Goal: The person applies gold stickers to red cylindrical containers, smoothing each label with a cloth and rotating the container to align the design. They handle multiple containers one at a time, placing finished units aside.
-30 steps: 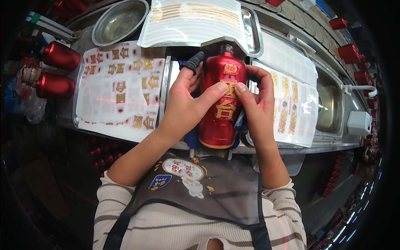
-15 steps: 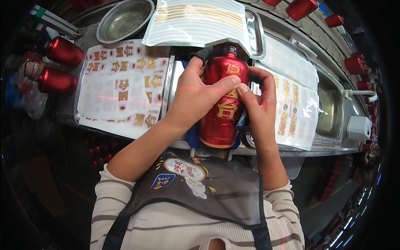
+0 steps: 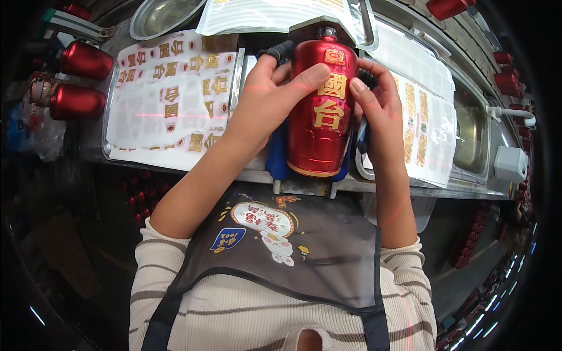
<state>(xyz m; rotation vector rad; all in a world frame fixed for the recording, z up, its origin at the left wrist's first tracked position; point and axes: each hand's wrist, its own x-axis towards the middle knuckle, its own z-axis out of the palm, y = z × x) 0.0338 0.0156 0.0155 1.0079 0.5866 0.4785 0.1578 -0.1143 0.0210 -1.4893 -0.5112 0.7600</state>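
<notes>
A red metallic bottle [image 3: 316, 153] with gold characters and a small gold emblem on its front lies tilted back in a blue-padded holder [image 3: 278, 155], its neck pointing away from me. My left hand [image 3: 275, 88] closes on its left side, the thumb pressed beside the upper character and a black finger cover on one finger. On the other side my right hand [image 3: 379, 102] is curled against the bottle, thumb tip at its right edge and fingers bent beside it. The bottle partly hides the fingers behind it.
To the left lies a tray with sheets of gold character stickers [image 3: 170, 111]; to the right, sheets of gold strips [image 3: 415, 128]. A metal bowl [image 3: 167, 17], two red bottles [image 3: 79, 102], a sink [image 3: 471, 131] and a white jug [image 3: 510, 164] stand around the bench.
My thumbs have moved apart and off the gold characters, so both now show fully. The view has shifted, and the bottle and bench sit higher in it.
</notes>
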